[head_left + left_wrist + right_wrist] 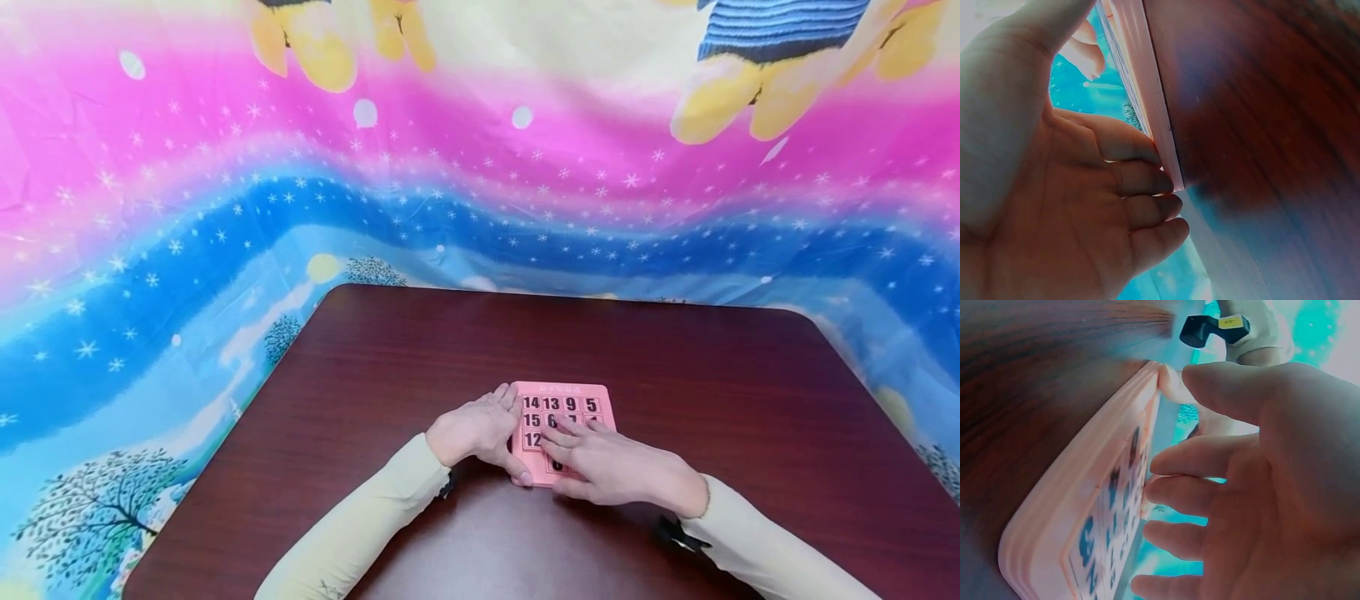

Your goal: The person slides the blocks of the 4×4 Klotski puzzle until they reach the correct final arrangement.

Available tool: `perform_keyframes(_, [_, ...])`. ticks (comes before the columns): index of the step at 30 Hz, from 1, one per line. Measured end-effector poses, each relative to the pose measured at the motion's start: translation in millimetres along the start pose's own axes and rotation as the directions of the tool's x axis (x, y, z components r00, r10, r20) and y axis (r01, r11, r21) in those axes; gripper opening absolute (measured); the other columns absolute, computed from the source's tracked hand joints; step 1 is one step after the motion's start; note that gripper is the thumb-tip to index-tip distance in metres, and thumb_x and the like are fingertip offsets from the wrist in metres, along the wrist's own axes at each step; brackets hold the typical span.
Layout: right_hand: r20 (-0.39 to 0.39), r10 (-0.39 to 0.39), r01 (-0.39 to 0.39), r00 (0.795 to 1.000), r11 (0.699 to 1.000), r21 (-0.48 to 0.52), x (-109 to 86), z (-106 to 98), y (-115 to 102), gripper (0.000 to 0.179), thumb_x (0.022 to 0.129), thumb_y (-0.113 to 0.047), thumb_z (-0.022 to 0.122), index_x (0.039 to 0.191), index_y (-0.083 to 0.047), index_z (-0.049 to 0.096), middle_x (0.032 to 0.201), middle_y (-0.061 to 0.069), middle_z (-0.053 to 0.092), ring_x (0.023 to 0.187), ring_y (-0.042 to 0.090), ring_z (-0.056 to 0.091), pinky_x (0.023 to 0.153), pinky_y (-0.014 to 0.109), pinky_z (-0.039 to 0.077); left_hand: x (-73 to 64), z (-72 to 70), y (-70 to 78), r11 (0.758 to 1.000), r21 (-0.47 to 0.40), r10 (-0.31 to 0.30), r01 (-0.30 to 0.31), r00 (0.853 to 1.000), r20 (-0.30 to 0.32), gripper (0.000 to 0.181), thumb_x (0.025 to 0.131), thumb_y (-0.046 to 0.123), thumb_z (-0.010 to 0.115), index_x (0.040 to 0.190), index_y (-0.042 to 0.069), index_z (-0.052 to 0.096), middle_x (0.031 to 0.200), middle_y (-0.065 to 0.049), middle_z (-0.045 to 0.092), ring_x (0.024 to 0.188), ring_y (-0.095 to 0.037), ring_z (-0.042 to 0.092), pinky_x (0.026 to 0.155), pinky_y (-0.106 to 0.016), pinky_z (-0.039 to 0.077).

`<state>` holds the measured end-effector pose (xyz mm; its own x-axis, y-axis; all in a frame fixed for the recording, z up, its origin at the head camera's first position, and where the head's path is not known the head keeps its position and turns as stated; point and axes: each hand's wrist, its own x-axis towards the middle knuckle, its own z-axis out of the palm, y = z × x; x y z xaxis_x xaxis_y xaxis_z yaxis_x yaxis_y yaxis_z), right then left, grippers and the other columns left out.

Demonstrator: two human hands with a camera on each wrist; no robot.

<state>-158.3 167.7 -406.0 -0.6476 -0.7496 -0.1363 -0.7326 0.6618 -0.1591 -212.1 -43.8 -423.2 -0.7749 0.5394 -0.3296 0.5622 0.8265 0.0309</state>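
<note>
A pink sliding number puzzle (529, 460) lies flat on the dark wooden table, with black numbers such as 14, 13, 9 and 5 along its far row. My left hand (480, 429) rests against the puzzle's left side, its fingers along that edge and the thumb by the near left corner. In the left wrist view the fingers (1147, 178) touch the side wall. Over the near right part of the tiles is my right hand (611, 462), fingers extended and hiding several numbers. The right wrist view shows its fingers (1182, 494) spread just above or on the tiles; contact is unclear.
The brown table (420, 350) has rounded far corners and surrounds the puzzle. Behind it hangs a colourful curtain (465, 183) with a snowy pattern. A black strap piece (682, 533) sits at the right wrist, below a pale sleeve (757, 533).
</note>
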Motion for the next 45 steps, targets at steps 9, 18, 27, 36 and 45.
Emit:
perform_keyframes(9, [0.025, -0.002, 0.002, 1.0, 1.0, 0.014, 8.3, 7, 2, 0.059, 0.097, -0.043, 0.055, 0.144, -0.007, 0.05, 0.153, 0.012, 0.044, 0.147, 0.036, 0.031, 0.11, 0.067, 0.035, -1.9, -0.1, -0.3, 1.0, 0.012, 0.009, -0.009, 1.0, -0.012, 0.124, 0.069, 0.078, 0.068, 0.155, 0.001, 0.022, 0.164, -0.017, 0.014, 0.153, -0.027, 0.015, 0.125, -0.035, 0.021])
perform_keyframes(18, [0.04, 0.021, -0.021, 0.999, 1.0, -0.003, 6.2, 9, -3, 0.062, 0.095, -0.045, 0.059, 0.144, -0.008, 0.05, 0.153, 0.01, 0.045, 0.147, 0.035, 0.031, 0.112, 0.066, 0.033, -1.2, -0.9, -0.3, 1.0, 0.02, 0.009, -0.009, 1.0, -0.008, 0.124, 0.069, 0.078, 0.068, 0.155, 0.001, 0.022, 0.164, -0.017, 0.015, 0.153, -0.027, 0.016, 0.125, -0.035, 0.021])
perform_keyframes(27, [0.029, -0.021, 0.023, 0.999, 0.996, -0.086, -4.3, 10, -15, 0.063, 0.093, -0.045, 0.061, 0.143, -0.009, 0.051, 0.152, 0.011, 0.046, 0.145, 0.035, 0.035, 0.112, 0.062, 0.036, -1.9, -2.0, 0.9, 1.0, 0.002, -0.004, 0.004, 1.0, -0.004, 0.122, 0.069, 0.076, 0.069, 0.155, 0.002, 0.023, 0.165, -0.015, 0.014, 0.153, -0.025, 0.015, 0.126, -0.033, 0.02])
perform_keyframes(36, [0.007, -0.027, 0.028, 1.0, 0.993, -0.117, -10.4, 13, -24, 0.064, 0.092, -0.046, 0.062, 0.142, -0.007, 0.053, 0.151, 0.012, 0.047, 0.144, 0.035, 0.038, 0.11, 0.064, 0.037, -1.9, -0.7, 0.4, 1.0, -0.011, 0.001, -0.002, 1.0, -0.02, 0.123, 0.069, 0.075, 0.07, 0.155, 0.001, 0.023, 0.164, -0.016, 0.016, 0.153, -0.026, 0.016, 0.125, -0.034, 0.021])
perform_keyframes(45, [0.051, -0.016, 0.017, 0.999, 1.0, -0.018, -5.5, 2, -16, 0.062, 0.095, -0.047, 0.058, 0.144, -0.01, 0.051, 0.153, 0.011, 0.044, 0.146, 0.034, 0.035, 0.112, 0.063, 0.035, -2.0, -1.8, 0.3, 1.0, -0.014, -0.005, 0.005, 1.0, -0.006, 0.124, 0.069, 0.076, 0.07, 0.155, 0.001, 0.022, 0.165, -0.016, 0.014, 0.153, -0.026, 0.015, 0.126, -0.034, 0.02])
